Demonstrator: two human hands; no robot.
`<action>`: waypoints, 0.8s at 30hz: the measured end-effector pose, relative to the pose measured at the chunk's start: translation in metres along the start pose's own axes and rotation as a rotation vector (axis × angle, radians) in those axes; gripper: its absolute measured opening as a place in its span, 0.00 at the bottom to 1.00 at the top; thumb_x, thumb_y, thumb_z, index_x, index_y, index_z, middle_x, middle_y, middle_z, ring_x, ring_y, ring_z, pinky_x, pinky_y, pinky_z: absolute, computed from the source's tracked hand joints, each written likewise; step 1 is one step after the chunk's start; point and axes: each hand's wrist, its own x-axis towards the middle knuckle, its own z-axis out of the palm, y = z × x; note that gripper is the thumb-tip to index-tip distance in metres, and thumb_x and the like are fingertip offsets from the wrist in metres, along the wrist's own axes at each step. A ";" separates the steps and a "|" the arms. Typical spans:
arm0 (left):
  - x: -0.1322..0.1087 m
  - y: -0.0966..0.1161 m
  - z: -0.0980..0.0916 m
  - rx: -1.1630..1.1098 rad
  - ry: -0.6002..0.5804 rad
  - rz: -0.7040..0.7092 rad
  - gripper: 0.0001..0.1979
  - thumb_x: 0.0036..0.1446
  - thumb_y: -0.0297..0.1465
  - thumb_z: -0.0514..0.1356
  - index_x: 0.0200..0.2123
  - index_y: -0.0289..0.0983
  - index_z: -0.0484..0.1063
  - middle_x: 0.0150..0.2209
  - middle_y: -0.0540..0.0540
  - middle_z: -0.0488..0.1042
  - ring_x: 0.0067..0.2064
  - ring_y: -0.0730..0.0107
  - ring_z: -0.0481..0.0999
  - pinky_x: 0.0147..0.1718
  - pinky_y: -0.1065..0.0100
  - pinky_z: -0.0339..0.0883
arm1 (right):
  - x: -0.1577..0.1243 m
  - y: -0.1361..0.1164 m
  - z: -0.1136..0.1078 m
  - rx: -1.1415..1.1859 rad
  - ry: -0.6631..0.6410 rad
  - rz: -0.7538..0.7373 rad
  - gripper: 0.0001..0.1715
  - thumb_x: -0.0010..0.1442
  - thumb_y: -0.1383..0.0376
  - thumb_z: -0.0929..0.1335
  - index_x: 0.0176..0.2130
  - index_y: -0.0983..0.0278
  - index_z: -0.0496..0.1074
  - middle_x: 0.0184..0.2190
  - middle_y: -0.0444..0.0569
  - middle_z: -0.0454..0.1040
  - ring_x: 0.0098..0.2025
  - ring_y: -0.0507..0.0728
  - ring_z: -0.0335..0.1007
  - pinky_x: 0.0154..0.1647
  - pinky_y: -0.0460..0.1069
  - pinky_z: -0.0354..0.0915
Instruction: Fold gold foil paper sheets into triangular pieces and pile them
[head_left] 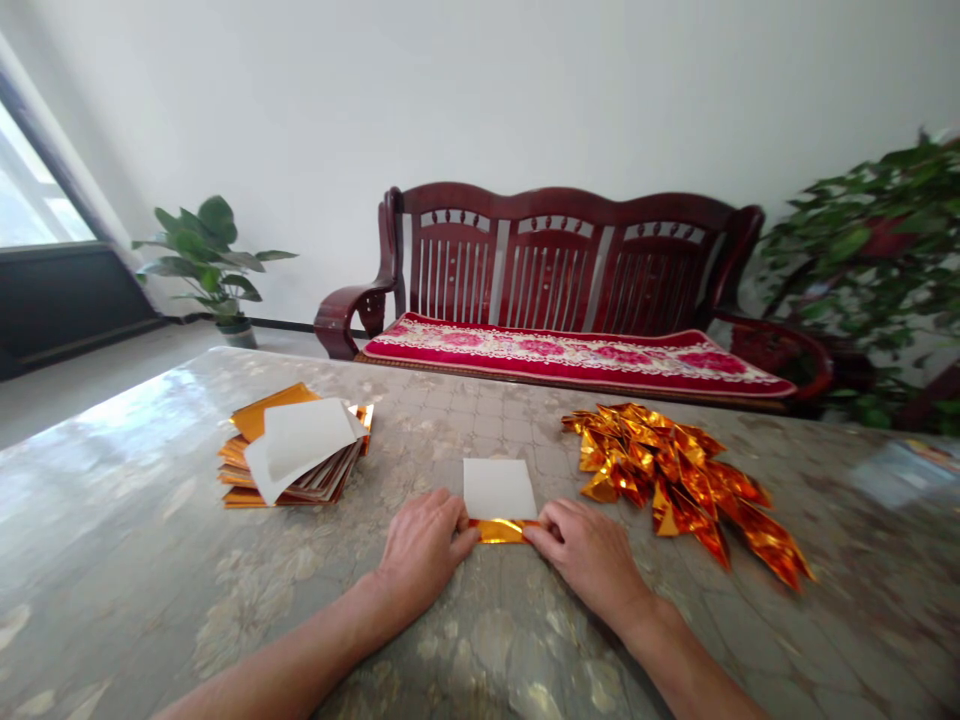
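Your left hand (424, 550) and right hand (589, 555) pinch the folded near edge of a gold foil sheet (500, 531) on the worktop (150, 520), fingers (551, 532) pressed onto it.

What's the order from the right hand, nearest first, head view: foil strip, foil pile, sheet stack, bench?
Right hand:
1. Gold foil strip, touching, left.
2. Folded gold foil pile, ahead right.
3. Sheet stack, far left.
4. Wooden bench, beyond the table.

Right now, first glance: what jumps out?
Shiny folded gold foil pieces heap on the mottled table, right of centre. The left hand and right hand pinch a gold-edged white sheet at centre. Behind the table stands a dark wooden bench with a red cushion.
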 end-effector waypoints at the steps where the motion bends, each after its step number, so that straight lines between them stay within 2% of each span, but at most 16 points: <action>1: 0.000 0.000 0.001 -0.011 0.008 -0.003 0.08 0.60 0.38 0.60 0.31 0.40 0.69 0.33 0.50 0.73 0.39 0.64 0.73 0.36 0.67 0.57 | 0.000 0.000 0.000 0.002 -0.001 0.002 0.15 0.62 0.59 0.68 0.25 0.61 0.69 0.26 0.42 0.73 0.30 0.53 0.68 0.30 0.48 0.49; 6: -0.001 -0.003 0.006 -0.071 0.055 -0.018 0.08 0.59 0.37 0.61 0.37 0.40 0.66 0.37 0.50 0.73 0.41 0.65 0.73 0.38 0.67 0.58 | -0.001 0.001 0.001 0.015 -0.005 0.002 0.15 0.62 0.58 0.69 0.25 0.61 0.69 0.27 0.42 0.73 0.31 0.54 0.68 0.30 0.48 0.50; 16: -0.003 -0.008 0.007 -0.112 0.082 0.023 0.06 0.61 0.33 0.60 0.38 0.40 0.66 0.39 0.49 0.72 0.42 0.64 0.72 0.39 0.66 0.61 | -0.001 0.001 0.001 0.016 0.011 -0.001 0.15 0.61 0.57 0.69 0.26 0.61 0.69 0.27 0.42 0.73 0.30 0.53 0.68 0.30 0.48 0.49; 20: -0.002 -0.006 0.006 -0.106 0.101 0.175 0.07 0.63 0.30 0.58 0.45 0.42 0.70 0.43 0.48 0.73 0.46 0.61 0.71 0.44 0.63 0.63 | -0.002 0.000 0.000 0.012 0.020 0.014 0.15 0.61 0.58 0.70 0.25 0.61 0.68 0.26 0.41 0.72 0.30 0.53 0.67 0.29 0.48 0.48; 24: 0.000 -0.003 0.004 -0.118 0.053 0.363 0.13 0.66 0.27 0.53 0.49 0.45 0.73 0.44 0.48 0.74 0.45 0.63 0.70 0.45 0.65 0.64 | -0.003 -0.001 -0.001 0.007 0.020 0.032 0.15 0.60 0.58 0.70 0.25 0.61 0.68 0.25 0.41 0.72 0.29 0.53 0.66 0.29 0.48 0.48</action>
